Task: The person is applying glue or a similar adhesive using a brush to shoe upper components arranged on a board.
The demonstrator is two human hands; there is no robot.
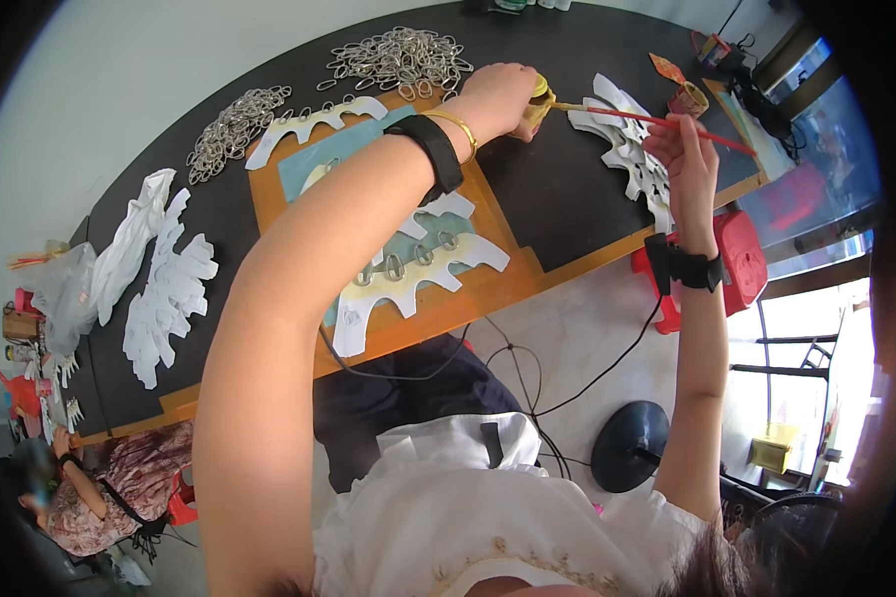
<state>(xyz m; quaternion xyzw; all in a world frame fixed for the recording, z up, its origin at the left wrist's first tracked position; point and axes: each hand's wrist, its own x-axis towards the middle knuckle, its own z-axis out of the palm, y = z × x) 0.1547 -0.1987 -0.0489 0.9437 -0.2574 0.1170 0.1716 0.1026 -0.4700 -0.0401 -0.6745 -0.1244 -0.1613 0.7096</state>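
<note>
Paper strip [408,287], white and toothed and bearing oval silvery rings [395,267], lay nearest, on an orange-brown wooden board [495,221]. Farther off, the right hand [685,151], near stacked white cut-paper pieces [622,149], was closed on a thin red rod [627,116], its yellowish tip at a small yellow-topped container [541,88] clamped in the left hand [503,95]. Beyond, a heap of metal rings [398,62] rested on the black table [533,189].

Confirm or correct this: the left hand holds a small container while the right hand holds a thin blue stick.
The thin stick in the right hand is red, not blue, as the head view shows. The left hand does hold a small container.
</note>
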